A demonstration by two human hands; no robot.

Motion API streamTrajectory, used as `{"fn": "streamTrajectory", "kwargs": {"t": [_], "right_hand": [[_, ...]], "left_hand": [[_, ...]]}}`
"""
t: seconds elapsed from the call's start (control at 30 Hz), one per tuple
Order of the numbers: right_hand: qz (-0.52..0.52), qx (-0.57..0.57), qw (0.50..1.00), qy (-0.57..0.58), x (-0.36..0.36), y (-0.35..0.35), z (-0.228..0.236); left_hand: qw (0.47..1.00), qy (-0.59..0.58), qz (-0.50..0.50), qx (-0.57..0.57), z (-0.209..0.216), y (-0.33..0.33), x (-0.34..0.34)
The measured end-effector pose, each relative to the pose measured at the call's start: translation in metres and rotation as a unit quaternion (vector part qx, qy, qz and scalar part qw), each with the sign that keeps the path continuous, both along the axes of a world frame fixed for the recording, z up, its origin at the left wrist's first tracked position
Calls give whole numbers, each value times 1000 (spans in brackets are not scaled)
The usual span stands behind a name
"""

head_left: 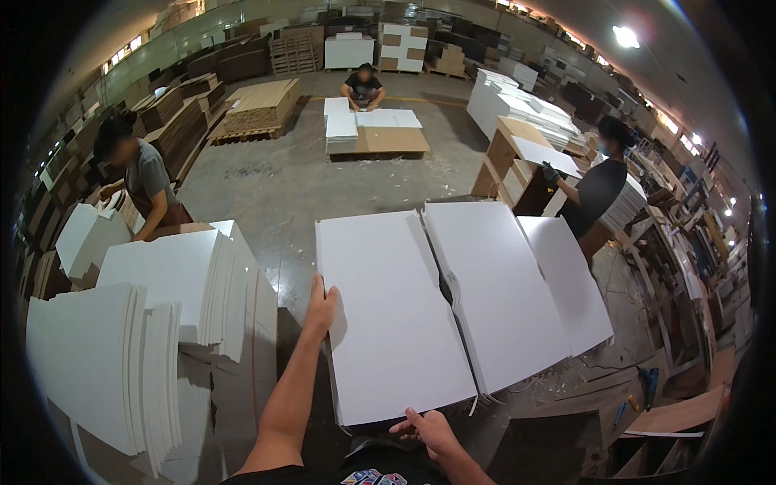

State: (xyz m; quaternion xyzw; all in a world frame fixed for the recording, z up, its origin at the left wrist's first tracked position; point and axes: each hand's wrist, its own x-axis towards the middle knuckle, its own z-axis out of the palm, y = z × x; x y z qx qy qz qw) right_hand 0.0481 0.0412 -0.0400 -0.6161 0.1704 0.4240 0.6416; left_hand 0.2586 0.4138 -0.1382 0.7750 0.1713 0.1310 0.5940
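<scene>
A large white panel [392,315] lies flat on top of a stack in front of me. My left hand [321,309] grips its left edge, the thumb side at the top face and the other fingers partly hidden along the edge. At the near edge, toward the right corner, is my right hand [432,432]. Its thumb is by the panel's edge and the fingers are apart below, with no grip on it. Beside this panel lies a second white panel [501,291] on its own stack, a narrow dark gap between them. Farther right is a third white panel [570,279].
Stacked white boards [162,279] stand close on my left, with a person [153,174] behind them. Another person [602,178] works by a wooden cabinet frame [509,166] at right; a third [364,89] crouches ahead. A power drill [649,384] and scrap boards lie at lower right.
</scene>
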Motion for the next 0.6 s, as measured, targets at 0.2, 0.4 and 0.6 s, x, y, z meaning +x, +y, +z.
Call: {"fn": "streamTrajectory", "kwargs": {"t": [0.2,0.4,0.6], "right_hand": [[8,-29,999,12,-1,-1,-8],[2,-21,1000,8,-7,-5,-2],[53,17,997,-58,-11,-24,2]], "left_hand": [[1000,21,-18,-9,13,-6,-3],[1000,16,-15,8,15,-9,-3],[993,20,21,113,-10,-30,-44]]}}
